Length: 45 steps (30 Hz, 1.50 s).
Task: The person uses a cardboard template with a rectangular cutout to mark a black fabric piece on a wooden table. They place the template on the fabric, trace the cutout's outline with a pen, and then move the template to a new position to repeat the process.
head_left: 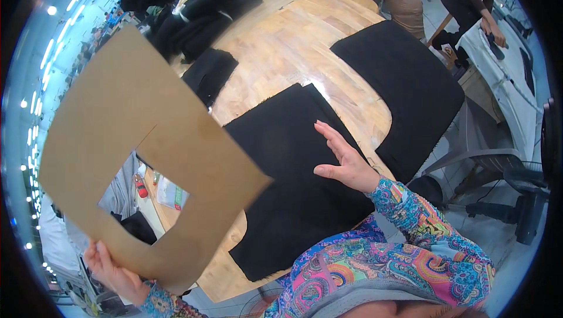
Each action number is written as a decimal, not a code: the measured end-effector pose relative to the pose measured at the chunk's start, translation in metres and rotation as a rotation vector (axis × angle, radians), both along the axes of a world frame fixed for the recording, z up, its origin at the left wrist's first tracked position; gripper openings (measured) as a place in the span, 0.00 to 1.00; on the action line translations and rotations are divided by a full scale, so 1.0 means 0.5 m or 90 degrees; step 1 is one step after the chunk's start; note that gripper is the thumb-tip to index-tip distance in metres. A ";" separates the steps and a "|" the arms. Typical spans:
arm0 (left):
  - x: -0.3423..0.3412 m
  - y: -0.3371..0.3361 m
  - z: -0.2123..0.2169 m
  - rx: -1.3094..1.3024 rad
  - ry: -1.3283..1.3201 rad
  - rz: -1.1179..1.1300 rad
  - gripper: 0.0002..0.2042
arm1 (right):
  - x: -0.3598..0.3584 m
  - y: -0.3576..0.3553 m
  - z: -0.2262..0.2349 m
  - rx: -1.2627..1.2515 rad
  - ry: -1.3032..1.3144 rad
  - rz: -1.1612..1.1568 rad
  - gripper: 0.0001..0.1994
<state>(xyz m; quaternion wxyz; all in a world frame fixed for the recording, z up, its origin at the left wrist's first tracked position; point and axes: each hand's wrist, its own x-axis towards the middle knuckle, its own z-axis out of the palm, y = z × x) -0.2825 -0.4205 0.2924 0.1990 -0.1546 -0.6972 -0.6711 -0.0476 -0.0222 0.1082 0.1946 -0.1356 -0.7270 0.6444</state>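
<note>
Held up close to the lens, brown cardboard template [126, 142] with a square window cut through it, tilted, filling the left of the view. Gripped at its lower corner by left hand [111, 271], fingers closed around the edge. Glimpsed through the window: table edge and small items, too small to tell. Right of the template, black fabric piece [293, 189] spread flat on wooden table [281, 48], reaching the near edge. Pressed onto that fabric, right hand [346, 160], fingers straight and together, thumb out, holding nothing. Colourful paisley sleeves on both arms. Farther right, larger black fabric sheet [404, 89] draped over the table's edge. Farther back, heap of dark cloth [193, 19]. Beyond, seated people at other tables.
</note>
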 end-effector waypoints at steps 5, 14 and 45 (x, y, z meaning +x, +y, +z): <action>-0.052 0.120 -0.179 0.019 -0.181 -0.158 0.06 | 0.048 0.003 -0.001 -0.318 -0.017 0.109 0.37; -0.017 0.276 -0.506 -0.006 -0.309 -0.231 0.08 | 0.144 -0.002 -0.137 -0.324 -0.134 -0.058 0.29; -0.053 0.804 -0.598 -0.547 0.232 -0.470 0.05 | 0.151 0.002 -0.198 -0.350 -0.198 -0.156 0.25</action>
